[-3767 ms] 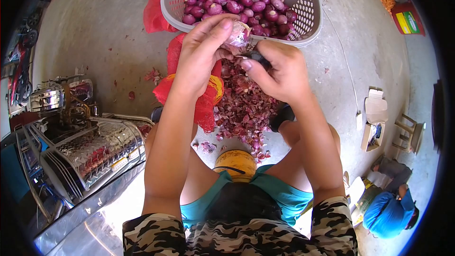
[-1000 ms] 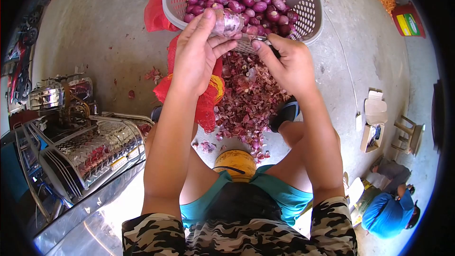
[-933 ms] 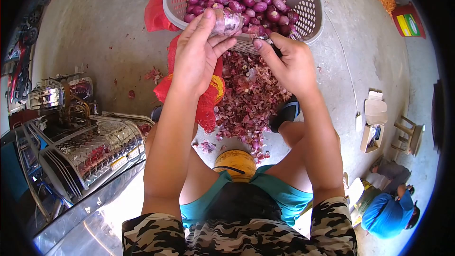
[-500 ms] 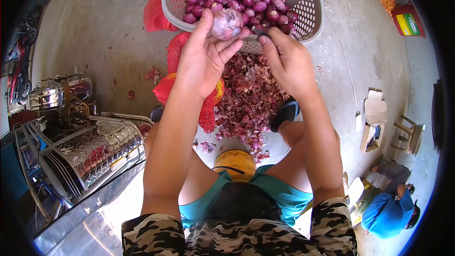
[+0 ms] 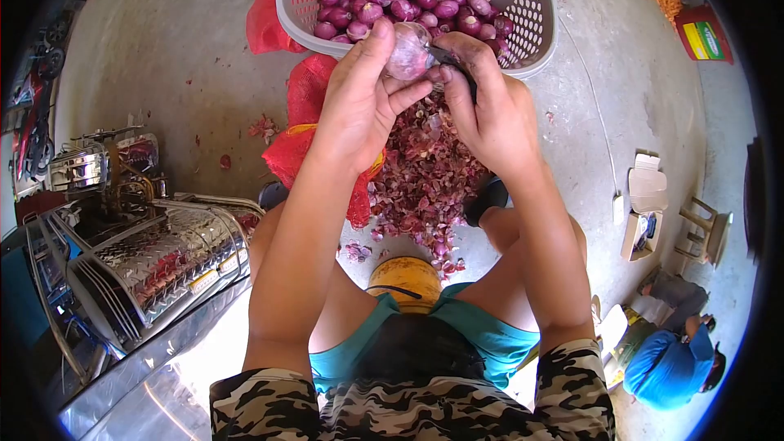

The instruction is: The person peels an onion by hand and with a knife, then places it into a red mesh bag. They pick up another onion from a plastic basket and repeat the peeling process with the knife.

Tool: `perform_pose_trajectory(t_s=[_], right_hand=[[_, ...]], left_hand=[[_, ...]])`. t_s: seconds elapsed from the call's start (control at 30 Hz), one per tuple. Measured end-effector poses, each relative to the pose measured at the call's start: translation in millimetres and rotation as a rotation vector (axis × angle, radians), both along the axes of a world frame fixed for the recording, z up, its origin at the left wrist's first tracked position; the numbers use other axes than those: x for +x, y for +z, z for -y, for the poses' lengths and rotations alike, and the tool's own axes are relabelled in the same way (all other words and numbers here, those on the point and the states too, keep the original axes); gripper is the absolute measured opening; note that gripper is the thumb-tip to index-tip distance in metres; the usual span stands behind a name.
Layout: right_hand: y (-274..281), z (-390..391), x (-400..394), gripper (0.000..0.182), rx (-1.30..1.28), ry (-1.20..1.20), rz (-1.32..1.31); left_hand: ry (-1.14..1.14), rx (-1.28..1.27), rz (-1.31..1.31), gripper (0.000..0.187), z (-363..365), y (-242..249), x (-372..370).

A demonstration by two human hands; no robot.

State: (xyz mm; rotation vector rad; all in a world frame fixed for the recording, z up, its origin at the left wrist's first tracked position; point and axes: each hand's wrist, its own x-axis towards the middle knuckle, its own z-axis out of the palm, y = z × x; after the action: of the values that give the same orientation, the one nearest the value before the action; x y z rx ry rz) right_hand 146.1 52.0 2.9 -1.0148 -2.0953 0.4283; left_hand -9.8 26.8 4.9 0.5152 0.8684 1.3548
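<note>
Left hand (image 5: 359,106) grips a pale onion (image 5: 408,51) just above the basket (image 5: 535,12) rim — right hand (image 5: 490,110) is closed on a small knife (image 5: 447,59), blade touching the onion.

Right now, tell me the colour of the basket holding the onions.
Pale grey-white, perforated basket; clearest in the head view.

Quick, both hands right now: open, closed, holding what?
Left hand: closed on a pale onion.
Right hand: closed on a small dark knife, its tip at the onion.
</note>
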Motion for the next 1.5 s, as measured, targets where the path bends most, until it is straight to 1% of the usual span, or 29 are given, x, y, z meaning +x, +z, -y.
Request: perform_pose_trajectory(t_s=[0.17,0.27,0.37,0.47,0.57,0.67,0.77,0.97,1.17,1.27,1.37,1.47,1.5], right_hand=[[2.4,0.9,-2.8,0.03,0.023,-0.022,0.026],[0.4,0.5,-3.9,0.028,0.015,-0.042,-0.002],[1.2,1.2,-4.9,0.027,-0.09,-0.075,-0.035],[-0.9,-1.2,-2.0,0.027,-0.064,-0.059,-0.099],[1.8,1.9,-2.3,0.029,-0.108,-0.067,-0.185],[1.9,1.9,-2.1,0.03,-0.101,-0.029,-0.207],[-0.1,0.1,-0.8,0.029,-0.149,0.027,-0.159],[3.9,0.1,0.9,0.026,-0.095,0.002,-0.063],[2.2,-0.8,-0.4,0.024,-0.086,-0.037,-0.133],[1.4,-0.7,1.0,0.025,-0.133,-0.051,-0.143],[-5.2,-3.4,-0.7,0.027,-0.11,-0.077,-0.292],[0.8,-1.6,3.5,0.029,-0.052,0.018,-0.24],[2.4,-0.4,4.5,0.029,-0.072,0.031,-0.202]], left_hand=[[0.023,-0.018,-0.013,0.044,0.2,-1.9,1.3],[-0.01,-0.009,-0.028,0.046,-0.2,-3.1,-0.4],[-0.012,-0.005,0.033,0.037,-0.9,-3.2,0.0],[-0.039,0.011,0.028,0.037,-0.5,-2.0,1.5],[-0.017,0.01,0.022,0.038,-0.5,-2.7,1.7],[0.008,-0.009,0.012,0.038,0.0,0.5,2.2],[-0.041,0.01,-0.064,0.046,0.3,-3.2,0.8],[-0.058,0.003,-0.102,0.042,1.3,-2.8,0.6],[-0.075,0.014,-0.086,0.041,1.2,-3.9,-0.2],[-0.086,0.006,-0.098,0.043,1.0,-2.1,1.3],[-0.075,-0.009,-0.015,0.031,-0.1,-2.3,0.5],[-0.06,-0.009,-0.007,0.033,-0.4,-0.4,-0.6],[-0.06,-0.009,-0.001,0.033,-0.6,-0.6,-1.5]])
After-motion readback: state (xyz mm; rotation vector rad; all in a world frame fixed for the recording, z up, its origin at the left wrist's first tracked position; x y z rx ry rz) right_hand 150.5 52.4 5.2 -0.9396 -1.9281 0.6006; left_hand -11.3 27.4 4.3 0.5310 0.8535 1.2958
